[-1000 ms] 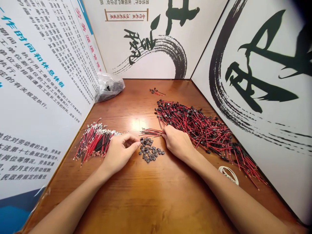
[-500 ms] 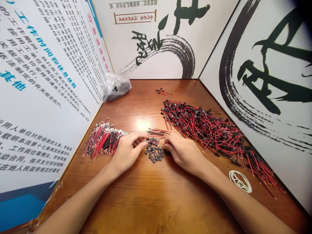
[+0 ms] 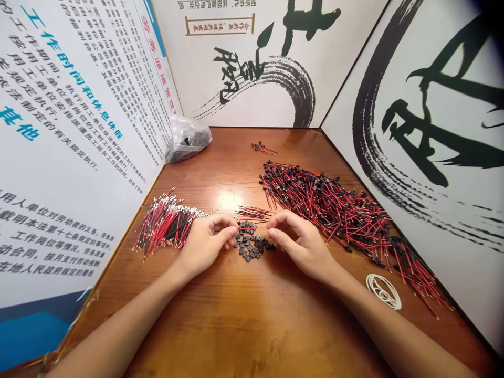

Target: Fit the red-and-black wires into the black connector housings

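My left hand (image 3: 207,242) rests on the wooden table (image 3: 244,315) with its fingers curled in a pinch beside a small heap of black plastic connector housings (image 3: 249,242). What the fingers hold is too small to make out. My right hand (image 3: 301,242) is on the other side of the heap, its thumb and fingers pinched together just above the pieces. A thin bunch of red wires (image 3: 254,212) lies just beyond the heap. To the left lies a bundle of red and black wires with metal tips (image 3: 165,224).
A large pile of red and black wires with black housings fitted (image 3: 338,207) spreads along the right wall. White rubber bands (image 3: 384,290) lie near my right forearm. A plastic bag (image 3: 187,139) sits in the far left corner. A few loose wires (image 3: 263,148) lie at the back. Printed boards enclose three sides.
My right hand left the bunch of red wires and came back to the heap of housings, fingers now lifted in a pinch. My left hand barely moved. The view shifted slightly.
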Demonstrator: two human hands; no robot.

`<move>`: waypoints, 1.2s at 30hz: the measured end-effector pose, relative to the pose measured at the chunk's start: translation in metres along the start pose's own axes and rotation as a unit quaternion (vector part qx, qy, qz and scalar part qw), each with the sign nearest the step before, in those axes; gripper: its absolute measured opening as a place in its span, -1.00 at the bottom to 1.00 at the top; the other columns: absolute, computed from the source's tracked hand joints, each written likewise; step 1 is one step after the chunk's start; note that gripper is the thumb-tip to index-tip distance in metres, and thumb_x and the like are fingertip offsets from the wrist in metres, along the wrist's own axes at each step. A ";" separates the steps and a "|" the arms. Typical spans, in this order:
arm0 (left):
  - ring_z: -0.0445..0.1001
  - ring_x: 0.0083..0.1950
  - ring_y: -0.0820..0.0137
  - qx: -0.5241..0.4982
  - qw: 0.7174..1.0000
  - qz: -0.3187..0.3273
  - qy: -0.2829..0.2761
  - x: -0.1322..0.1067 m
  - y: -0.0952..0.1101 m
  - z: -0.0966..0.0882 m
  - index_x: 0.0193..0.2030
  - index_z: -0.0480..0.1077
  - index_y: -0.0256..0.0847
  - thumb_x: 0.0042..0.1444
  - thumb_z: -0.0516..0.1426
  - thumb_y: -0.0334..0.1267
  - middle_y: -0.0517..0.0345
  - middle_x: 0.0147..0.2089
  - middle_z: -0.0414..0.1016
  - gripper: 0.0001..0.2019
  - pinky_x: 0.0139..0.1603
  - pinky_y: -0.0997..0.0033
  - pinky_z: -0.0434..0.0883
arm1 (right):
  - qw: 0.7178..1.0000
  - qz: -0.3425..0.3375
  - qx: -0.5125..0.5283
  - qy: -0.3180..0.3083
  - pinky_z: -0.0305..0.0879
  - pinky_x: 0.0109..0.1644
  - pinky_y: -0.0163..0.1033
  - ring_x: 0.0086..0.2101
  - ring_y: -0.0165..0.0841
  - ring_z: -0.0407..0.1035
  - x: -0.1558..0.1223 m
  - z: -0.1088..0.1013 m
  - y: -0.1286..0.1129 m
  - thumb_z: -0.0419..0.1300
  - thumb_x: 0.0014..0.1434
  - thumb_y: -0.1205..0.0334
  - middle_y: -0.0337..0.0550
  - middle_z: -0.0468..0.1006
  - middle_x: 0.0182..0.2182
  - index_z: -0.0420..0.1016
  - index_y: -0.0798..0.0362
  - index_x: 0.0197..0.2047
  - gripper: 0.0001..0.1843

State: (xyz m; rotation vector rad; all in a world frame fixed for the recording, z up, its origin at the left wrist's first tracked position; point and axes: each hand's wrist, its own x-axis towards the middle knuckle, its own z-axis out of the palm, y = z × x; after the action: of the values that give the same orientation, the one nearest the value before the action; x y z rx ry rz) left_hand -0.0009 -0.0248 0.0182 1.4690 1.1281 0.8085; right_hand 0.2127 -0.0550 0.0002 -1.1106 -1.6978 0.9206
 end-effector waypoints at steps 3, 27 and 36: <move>0.42 -0.52 0.48 -0.029 0.999 -0.020 -0.015 -0.002 0.002 0.002 -0.35 0.45 -0.30 0.07 0.21 -0.26 0.17 -0.53 0.47 -0.87 -0.45 0.48 0.41 | 0.998 0.009 0.058 0.000 0.36 -0.34 -0.28 -0.37 -0.36 0.40 -0.001 0.004 0.000 0.25 0.18 0.14 -0.16 0.50 -0.32 0.39 0.03 -0.18 -0.81; 0.53 -0.33 0.35 0.240 0.958 0.089 0.126 0.024 -0.022 -0.003 -0.27 0.53 -0.28 0.12 0.15 -0.40 0.08 -0.33 0.61 -0.88 -0.22 0.34 0.43 | 0.822 -0.097 -0.550 -0.112 0.20 -0.18 -0.15 -0.27 -0.19 0.24 0.014 -0.008 0.028 0.00 0.25 0.50 0.08 0.44 -0.25 0.38 0.14 -0.29 -0.82; 0.50 -0.19 0.33 0.329 0.914 0.232 0.056 0.021 -0.023 -0.006 -0.09 0.49 -0.28 0.17 0.07 -0.55 0.03 -0.18 0.56 -0.75 -0.08 0.27 0.42 | 0.893 -0.037 -0.426 -0.142 0.22 -0.22 -0.18 -0.29 -0.23 0.28 0.008 -0.028 0.019 -0.06 0.31 0.38 0.01 0.44 -0.28 0.29 0.08 -0.29 -0.84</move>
State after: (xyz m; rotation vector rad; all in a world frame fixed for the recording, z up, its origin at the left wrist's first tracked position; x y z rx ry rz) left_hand -0.0050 -0.0034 -0.0047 2.3431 1.2169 0.8816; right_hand 0.2431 -0.0380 -0.0056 -1.4888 -2.4772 0.2526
